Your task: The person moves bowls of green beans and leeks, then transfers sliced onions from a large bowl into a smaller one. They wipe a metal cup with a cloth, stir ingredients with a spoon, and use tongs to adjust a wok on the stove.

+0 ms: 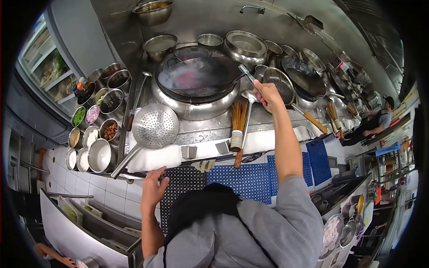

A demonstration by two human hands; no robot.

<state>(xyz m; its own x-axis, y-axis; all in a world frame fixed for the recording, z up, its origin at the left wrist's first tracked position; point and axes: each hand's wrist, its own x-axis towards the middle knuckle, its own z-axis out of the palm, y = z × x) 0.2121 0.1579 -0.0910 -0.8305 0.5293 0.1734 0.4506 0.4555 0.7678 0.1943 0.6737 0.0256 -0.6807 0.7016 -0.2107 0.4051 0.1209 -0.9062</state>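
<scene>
My right hand is closed around a short silver metal tube, whose far end sits by the wok's right rim. I cannot tell what kind of tool it is. The dark wok rests on a round steel burner ring, with smoke or steam and a blurred reddish patch inside. Below my right hand lies a ladle, beside a bamboo wok brush. My left hand holds nothing, thumb and fingers apart, just below a white towel. A perforated strainer lies above that towel.
Steel pots of ingredients crowd the left side. Several pots line the back, beneath a wall tap. A wire strainer and a second wok stand right. A co-worker is at the far right.
</scene>
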